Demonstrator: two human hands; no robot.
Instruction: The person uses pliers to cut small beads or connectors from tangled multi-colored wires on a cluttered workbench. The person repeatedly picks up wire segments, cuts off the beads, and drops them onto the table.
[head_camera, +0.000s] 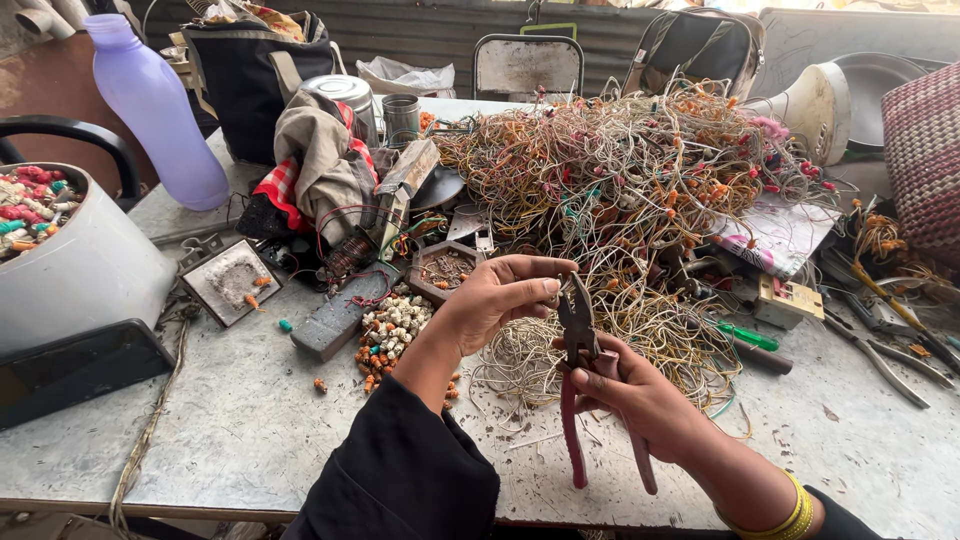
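My right hand (640, 395) grips a pair of pliers (578, 345) with dark red handles, jaws pointing up. My left hand (497, 295) pinches a thin wire end right at the plier jaws. Both hands hover over a worn grey table (240, 420), just in front of a big tangled heap of thin wires (620, 170) with small coloured beads on them. A loose coil of pale wire (520, 365) lies under the hands. A small pile of white and orange beads (392, 330) sits to the left of my left wrist.
A white pot (70, 270) of coloured beads and a lilac bottle (155, 105) stand at the left. A dark bag (250, 70), cloth and metal cans are behind. More pliers (880, 360), a green-handled screwdriver (745, 337) and a woven basket (925, 150) are at the right.
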